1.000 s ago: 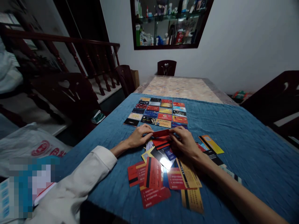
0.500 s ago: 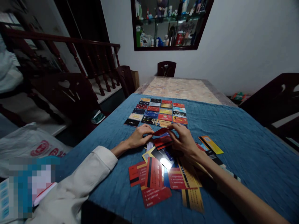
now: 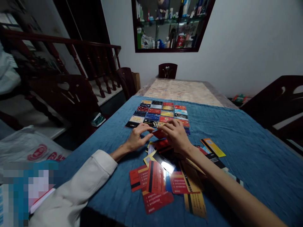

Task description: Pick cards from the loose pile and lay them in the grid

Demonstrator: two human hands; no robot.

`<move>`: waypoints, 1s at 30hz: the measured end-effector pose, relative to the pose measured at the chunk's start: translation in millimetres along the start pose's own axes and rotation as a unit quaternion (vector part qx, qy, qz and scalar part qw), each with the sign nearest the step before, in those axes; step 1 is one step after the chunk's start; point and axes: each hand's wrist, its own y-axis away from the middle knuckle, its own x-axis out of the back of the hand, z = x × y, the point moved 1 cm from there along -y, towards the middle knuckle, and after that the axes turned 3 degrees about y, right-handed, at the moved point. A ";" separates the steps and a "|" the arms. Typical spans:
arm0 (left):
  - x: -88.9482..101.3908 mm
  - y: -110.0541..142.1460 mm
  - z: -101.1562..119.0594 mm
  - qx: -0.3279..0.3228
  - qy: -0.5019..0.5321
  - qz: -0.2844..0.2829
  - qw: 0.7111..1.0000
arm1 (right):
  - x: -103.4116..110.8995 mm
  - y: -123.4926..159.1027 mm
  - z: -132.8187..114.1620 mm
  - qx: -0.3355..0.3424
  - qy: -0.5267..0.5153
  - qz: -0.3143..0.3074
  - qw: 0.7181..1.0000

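Both hands meet over a blue cloth (image 3: 236,135) on the table. My left hand (image 3: 137,137) and my right hand (image 3: 174,134) pinch a red card (image 3: 158,134) between their fingertips, just in front of a neat grid of cards (image 3: 158,114) laid in rows. Under and behind the hands lies a loose pile of cards (image 3: 163,176), red, yellow, black and blue, overlapping one another. My right hand covers the near right corner of the grid.
Dark wooden chairs stand at the left (image 3: 68,94), far end (image 3: 167,70) and right (image 3: 276,97). The far half of the table (image 3: 182,90) is bare patterned top. A stair railing (image 3: 71,56) and a white bag (image 3: 28,148) are at the left.
Both hands have moved forward with the red card, from above the loose pile to the near edge of the card grid. My right hand now overlaps the grid's near right cards.
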 end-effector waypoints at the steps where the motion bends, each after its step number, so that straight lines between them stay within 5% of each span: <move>1: -0.4 0.3 0.0 0.002 -0.001 0.000 1.000 | -0.4 -1.3 -1.3 0.009 0.000 0.002 1.000; 19: -4.9 3.1 -5.5 -0.026 -0.025 0.012 0.999 | -14.0 5.0 -8.9 -0.006 -0.046 0.005 0.999; 30: -3.7 6.7 -16.0 0.007 -0.053 0.015 0.998 | -20.0 17.2 11.8 -0.106 -0.093 -0.094 0.986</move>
